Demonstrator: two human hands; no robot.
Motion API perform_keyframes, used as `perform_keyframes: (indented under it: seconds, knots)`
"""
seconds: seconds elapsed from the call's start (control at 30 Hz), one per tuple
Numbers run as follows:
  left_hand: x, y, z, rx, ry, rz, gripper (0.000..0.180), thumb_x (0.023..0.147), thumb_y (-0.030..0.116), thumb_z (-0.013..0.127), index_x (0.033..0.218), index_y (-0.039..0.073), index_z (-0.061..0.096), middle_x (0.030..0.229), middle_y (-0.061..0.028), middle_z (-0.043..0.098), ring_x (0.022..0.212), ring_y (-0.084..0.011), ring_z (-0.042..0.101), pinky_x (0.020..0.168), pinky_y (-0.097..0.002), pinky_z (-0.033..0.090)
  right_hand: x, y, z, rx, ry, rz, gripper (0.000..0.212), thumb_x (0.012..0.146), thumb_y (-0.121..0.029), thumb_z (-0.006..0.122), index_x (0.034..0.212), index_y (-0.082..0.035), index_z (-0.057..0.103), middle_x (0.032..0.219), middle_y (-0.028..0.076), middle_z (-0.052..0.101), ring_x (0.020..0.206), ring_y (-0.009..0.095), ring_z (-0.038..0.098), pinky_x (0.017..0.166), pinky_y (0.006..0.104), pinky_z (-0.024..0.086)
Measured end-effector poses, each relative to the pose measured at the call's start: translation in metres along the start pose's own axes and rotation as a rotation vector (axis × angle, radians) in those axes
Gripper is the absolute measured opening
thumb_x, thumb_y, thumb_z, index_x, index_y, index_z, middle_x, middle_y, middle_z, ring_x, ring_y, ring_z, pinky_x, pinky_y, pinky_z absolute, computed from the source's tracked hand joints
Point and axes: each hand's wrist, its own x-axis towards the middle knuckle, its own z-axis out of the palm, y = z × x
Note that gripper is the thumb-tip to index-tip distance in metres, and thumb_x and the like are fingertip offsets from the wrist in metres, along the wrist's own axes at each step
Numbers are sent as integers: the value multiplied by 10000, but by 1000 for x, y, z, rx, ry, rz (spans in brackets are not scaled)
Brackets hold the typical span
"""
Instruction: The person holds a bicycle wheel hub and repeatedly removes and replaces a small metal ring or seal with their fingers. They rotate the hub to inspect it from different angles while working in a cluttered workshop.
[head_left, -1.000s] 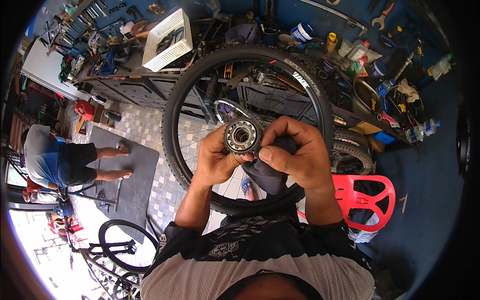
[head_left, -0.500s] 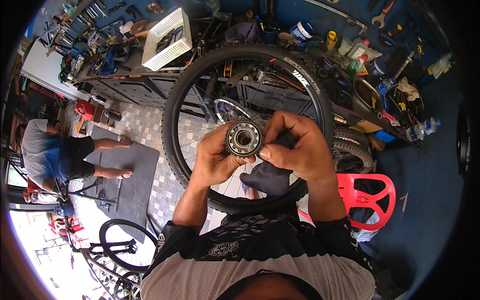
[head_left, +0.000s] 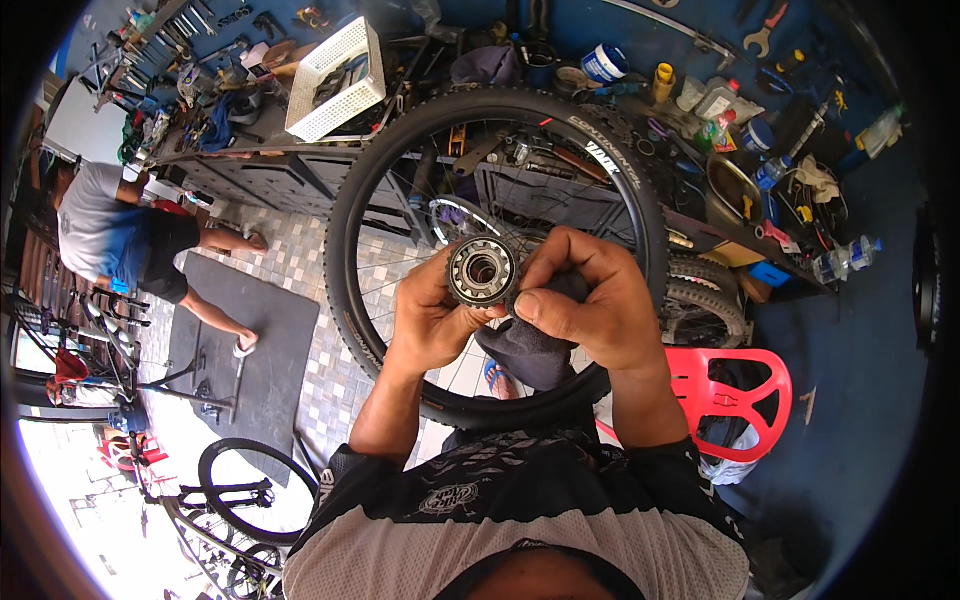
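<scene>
My left hand point(head_left: 428, 318) is wrapped around a round metal freehub body point(head_left: 482, 271), its open end with a bearing ring facing up at me. Right beside it, my right hand point(head_left: 595, 305) pinches a dark grey cloth point(head_left: 535, 352) between thumb and fingers. The cloth touches the freehub body's rim, and its loose part hangs below my fingers. Behind both hands stands a bicycle wheel with a black knobby tyre point(head_left: 345, 210). My hands cover the wheel's middle, so I cannot tell whether the freehub body is joined to it.
Beyond the wheel runs a cluttered workbench with a white plastic basket point(head_left: 338, 82), tools and bottles. A red plastic chair point(head_left: 740, 400) stands at right. To the left another person point(head_left: 120, 235) stands by a dark floor mat point(head_left: 255, 360), with a bicycle point(head_left: 215, 515) nearer.
My hands stay nearly in place; the freehub body has shifted slightly left and up, and the cloth hangs a little differently. The other person has straightened up and stepped.
</scene>
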Motion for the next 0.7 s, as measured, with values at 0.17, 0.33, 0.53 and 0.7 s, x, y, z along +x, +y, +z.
perform_keyframes:
  seconds: [0.17, 0.33, 0.53, 0.7]
  knots:
    - [3, 0, -5, 174, -13, 99, 464, 800, 305, 901, 1068, -29, 720, 1011, -119, 723, 888, -217, 697, 777, -338, 547, 4, 8, -4, 36, -26, 5, 165, 849, -68, 803, 904, -24, 654, 848, -8, 688, 783, 32, 603, 695, 211, 483]
    - [7, 7, -5, 243, -37, 156, 462, 791, 310, 904, 1045, -30, 720, 994, -134, 727, 881, -236, 700, 773, -345, 547, 10, 19, -7, 27, -40, -56, 159, 840, -76, 795, 880, -27, 649, 840, -15, 678, 773, 32, 581, 691, 220, 470]
    - [0, -5, -5, -174, 26, -34, 455, 856, 265, 869, 1155, -42, 715, 1103, -119, 749, 977, -186, 707, 856, -327, 559, 8, 14, -3, -85, -23, -66, 151, 848, -86, 791, 900, -26, 663, 826, -25, 656, 764, 27, 552, 680, 222, 448]
    - [0, -18, -4, -321, 1, -11, 440, 887, 181, 839, 1236, -43, 695, 1173, -126, 745, 1041, -180, 700, 914, -316, 553, 2, 6, -4, -91, -23, -11, 169, 867, -113, 779, 929, -31, 645, 917, 12, 676, 845, 66, 594, 764, 242, 468]
